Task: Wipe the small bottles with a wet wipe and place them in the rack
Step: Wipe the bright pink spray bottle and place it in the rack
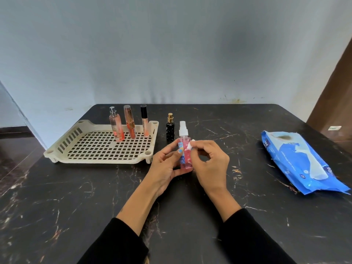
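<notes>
My left hand (pixel 165 166) holds a pink spray bottle (pixel 184 149) with a white pump upright above the table's middle. My right hand (pixel 210 164) pinches a small white wet wipe (pixel 191 145) against the bottle's upper right side. A beige lattice rack (pixel 95 147) lies to the left. At its far edge stand three bottles: a peach one with a silver cap (pixel 116 124), an orange tube (pixel 130 121) and a slim tube with a black cap (pixel 144 121). A small black bottle with a gold cap (pixel 170 128) stands on the table just right of the rack.
A blue pack of wet wipes (pixel 301 162) lies on the right of the black marble table (pixel 76 206). A pale wall rises right behind the table's far edge. A brown wooden panel (pixel 335 103) stands at the far right.
</notes>
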